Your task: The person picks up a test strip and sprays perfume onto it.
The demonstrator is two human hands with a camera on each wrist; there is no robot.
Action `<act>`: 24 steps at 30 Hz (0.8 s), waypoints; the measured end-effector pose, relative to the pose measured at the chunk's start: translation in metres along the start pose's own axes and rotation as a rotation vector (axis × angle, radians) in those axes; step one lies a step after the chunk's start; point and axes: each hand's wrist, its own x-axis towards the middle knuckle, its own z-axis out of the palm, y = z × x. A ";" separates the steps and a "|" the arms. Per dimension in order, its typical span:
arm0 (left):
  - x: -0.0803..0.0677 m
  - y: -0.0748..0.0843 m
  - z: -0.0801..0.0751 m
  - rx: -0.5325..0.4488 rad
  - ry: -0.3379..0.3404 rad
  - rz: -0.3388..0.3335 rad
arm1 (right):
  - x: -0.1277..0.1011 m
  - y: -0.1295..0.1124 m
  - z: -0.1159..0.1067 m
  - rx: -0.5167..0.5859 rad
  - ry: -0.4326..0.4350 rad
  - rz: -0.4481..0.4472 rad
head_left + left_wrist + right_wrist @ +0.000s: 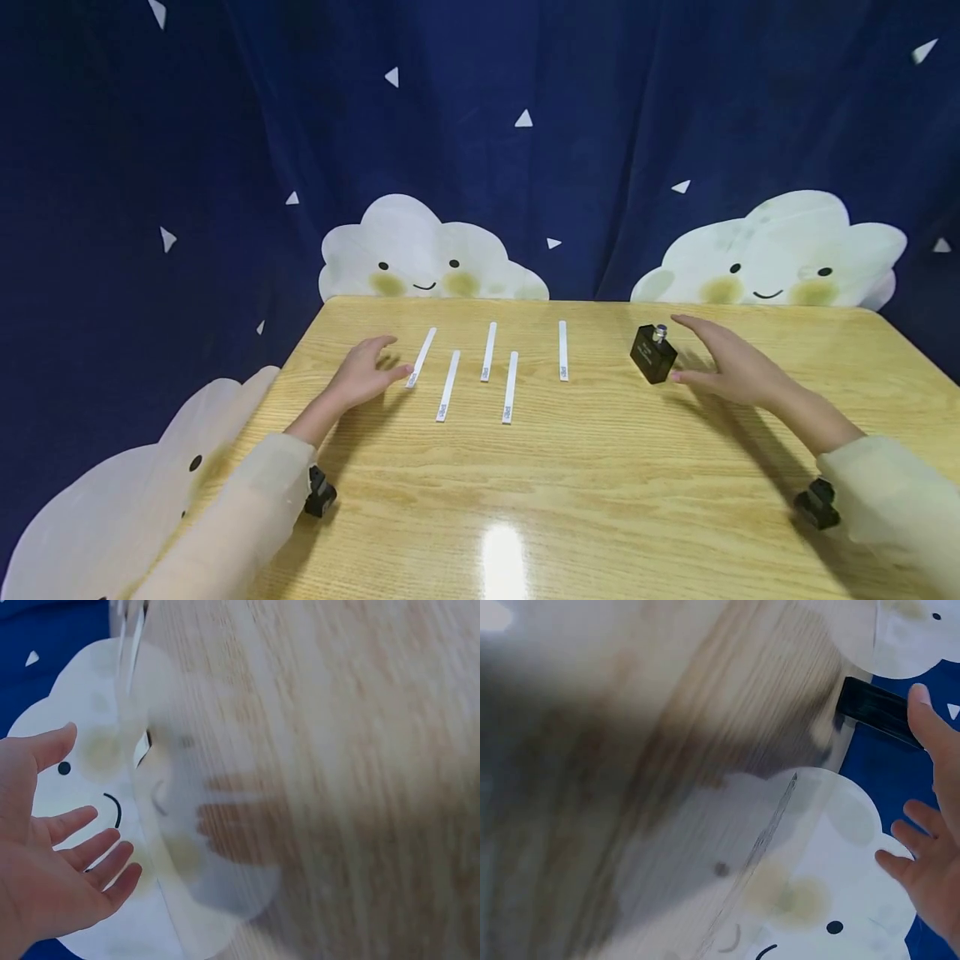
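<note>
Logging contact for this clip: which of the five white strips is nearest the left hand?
The leftmost strip, angled at the end of the row. The left hand has its fingers by the strip's near end; the other four lie farther right.

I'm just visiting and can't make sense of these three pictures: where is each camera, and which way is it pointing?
Head: worn on the head, looking forward and down at the wooden table, five white strips, the black bottle, both hands and sleeves.
Left wrist: on the left wrist, blurred, past the open left hand to the table edge and a cloud cutout.
Right wrist: on the right wrist, blurred, past the right hand toward the bottle.
Shared: the head and right wrist views both show the bottle beside the right hand.
</note>
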 end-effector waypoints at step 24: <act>0.014 0.000 0.024 0.088 -0.006 0.062 | 0.033 0.014 0.014 0.205 -0.088 0.008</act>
